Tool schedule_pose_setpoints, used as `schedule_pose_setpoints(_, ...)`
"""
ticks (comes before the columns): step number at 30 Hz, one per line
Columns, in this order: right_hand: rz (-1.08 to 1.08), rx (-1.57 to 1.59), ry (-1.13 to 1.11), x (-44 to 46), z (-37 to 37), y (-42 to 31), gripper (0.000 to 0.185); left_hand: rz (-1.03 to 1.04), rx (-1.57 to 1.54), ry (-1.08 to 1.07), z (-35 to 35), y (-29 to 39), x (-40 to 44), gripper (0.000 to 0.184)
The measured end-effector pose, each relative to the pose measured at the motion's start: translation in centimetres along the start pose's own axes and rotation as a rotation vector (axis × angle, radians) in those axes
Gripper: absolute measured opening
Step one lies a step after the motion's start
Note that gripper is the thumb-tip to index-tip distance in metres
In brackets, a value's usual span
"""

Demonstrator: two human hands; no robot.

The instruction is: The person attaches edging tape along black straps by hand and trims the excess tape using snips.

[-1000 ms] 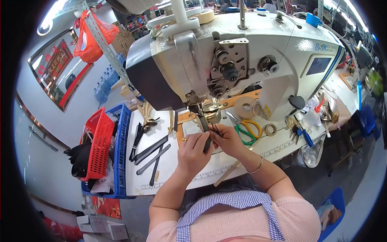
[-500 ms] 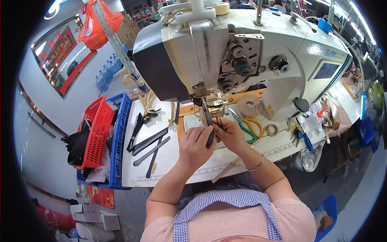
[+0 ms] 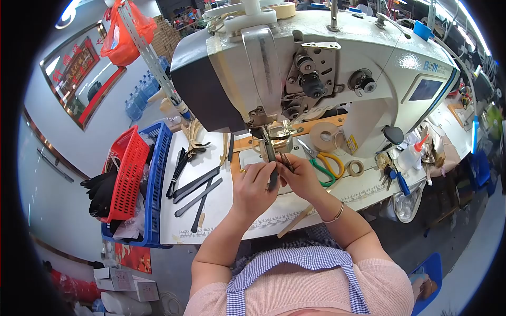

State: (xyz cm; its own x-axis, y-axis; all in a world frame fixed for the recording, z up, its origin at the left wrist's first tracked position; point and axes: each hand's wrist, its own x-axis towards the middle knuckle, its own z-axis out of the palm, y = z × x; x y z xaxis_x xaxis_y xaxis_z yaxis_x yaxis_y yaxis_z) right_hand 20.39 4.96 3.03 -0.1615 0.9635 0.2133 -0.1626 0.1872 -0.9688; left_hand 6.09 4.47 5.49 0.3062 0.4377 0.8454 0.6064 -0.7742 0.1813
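Note:
At the sewing machine (image 3: 316,68), my left hand (image 3: 254,190) is closed on a dark narrow strap (image 3: 273,181), whose upper end runs up under the machine's needle area (image 3: 266,131). My right hand (image 3: 303,180) meets it from the other side, fingers pinched at the strap's edge. A thin dark pointed tool (image 3: 285,159), perhaps tweezers or snips, sticks up from the right fingers; its kind is not clear. Fingertips of both hands nearly touch, and they hide part of the strap.
Several dark straps (image 3: 196,185) lie left of my hands, near a red basket (image 3: 126,176) in a blue crate (image 3: 161,184). To the right are scissors (image 3: 328,168), tape rolls (image 3: 356,168), keys (image 3: 389,174) and a glue bottle (image 3: 408,158). A ruler strip (image 3: 263,224) lines the table's front.
Both hands stay at the needle area and shift only slightly. The strap's lower end tilts a little differently between my fingers; the camera view has moved slightly.

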Motion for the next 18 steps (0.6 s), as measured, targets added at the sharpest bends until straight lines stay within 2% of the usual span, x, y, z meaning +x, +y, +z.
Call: schedule_pose_setpoints(18, -0.052, -0.095, 0.027, 0.5, -0.1, 0.4, 0.016, -0.041, -0.006, 0.017, 1.5, -2.4, 0.7, 0.032)
